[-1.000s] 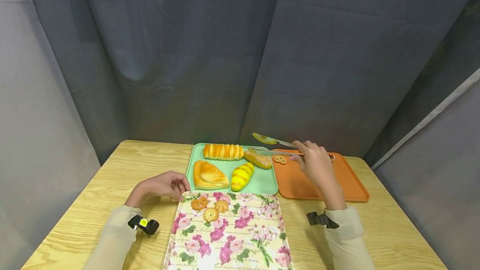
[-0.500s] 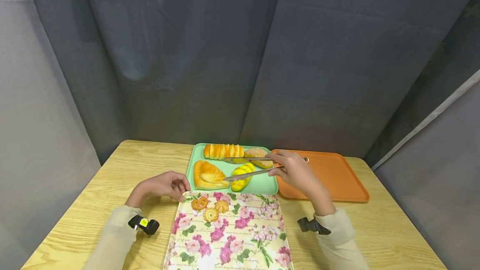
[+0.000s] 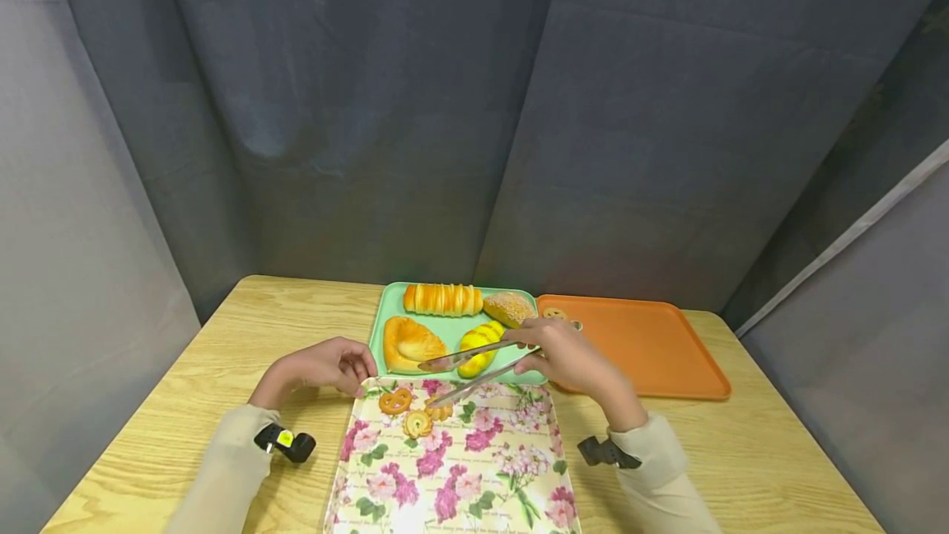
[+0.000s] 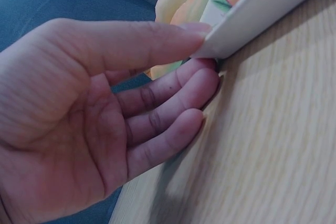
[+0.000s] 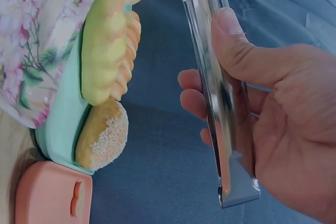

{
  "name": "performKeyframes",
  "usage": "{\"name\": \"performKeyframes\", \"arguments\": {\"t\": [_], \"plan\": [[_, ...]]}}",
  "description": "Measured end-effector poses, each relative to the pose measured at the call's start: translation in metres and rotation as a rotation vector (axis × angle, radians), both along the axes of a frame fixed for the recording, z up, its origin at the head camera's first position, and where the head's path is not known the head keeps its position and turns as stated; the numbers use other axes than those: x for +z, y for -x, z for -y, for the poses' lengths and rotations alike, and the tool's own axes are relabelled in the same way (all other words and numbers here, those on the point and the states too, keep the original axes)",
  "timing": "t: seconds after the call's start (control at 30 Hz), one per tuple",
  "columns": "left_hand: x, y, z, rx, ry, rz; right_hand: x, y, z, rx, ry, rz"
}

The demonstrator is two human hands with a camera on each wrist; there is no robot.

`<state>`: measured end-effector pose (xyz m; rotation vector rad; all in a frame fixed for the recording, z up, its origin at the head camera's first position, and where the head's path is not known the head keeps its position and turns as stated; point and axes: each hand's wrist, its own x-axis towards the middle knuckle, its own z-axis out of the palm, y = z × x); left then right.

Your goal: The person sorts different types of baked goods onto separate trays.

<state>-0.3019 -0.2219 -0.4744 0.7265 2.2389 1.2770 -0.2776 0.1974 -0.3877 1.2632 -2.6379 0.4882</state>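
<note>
- Right hand (image 3: 567,359): grips metal tongs (image 5: 231,129), arms spread, nothing seen between them; one tip over ridged cookie (image 3: 441,414) on floral tray (image 3: 489,468).
- Left hand (image 3: 326,365): pinches floral tray's far left corner.
- On floral tray, far left part: ridged cookie, pretzel (image 3: 395,401), round cookie (image 3: 418,424).
- Just beyond floral tray: green tray (image 3: 452,327) with long bread (image 3: 442,300), sesame bread (image 3: 510,307), folded bread (image 3: 410,344), yellow bread (image 3: 480,337).
- Beyond floral tray, rightward: orange tray (image 3: 645,353), small cookie (image 3: 553,314) on it.
- Progress, my reading: partway; three cookies on floral tray, one cookie and four breads off it.
</note>
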Motion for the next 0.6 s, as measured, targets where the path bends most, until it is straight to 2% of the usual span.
{"name": "performKeyframes", "arguments": {"t": [0.3,0.6], "plan": [[0.000,-0.001,0.000,0.002,-0.008,-0.002,-0.009,0.002,0.006,0.016,-0.020,0.056],[-0.001,0.001,0.000,0.009,0.013,-0.005,-0.017,0.003,0.013,-0.009,-0.061,0.027]]}}
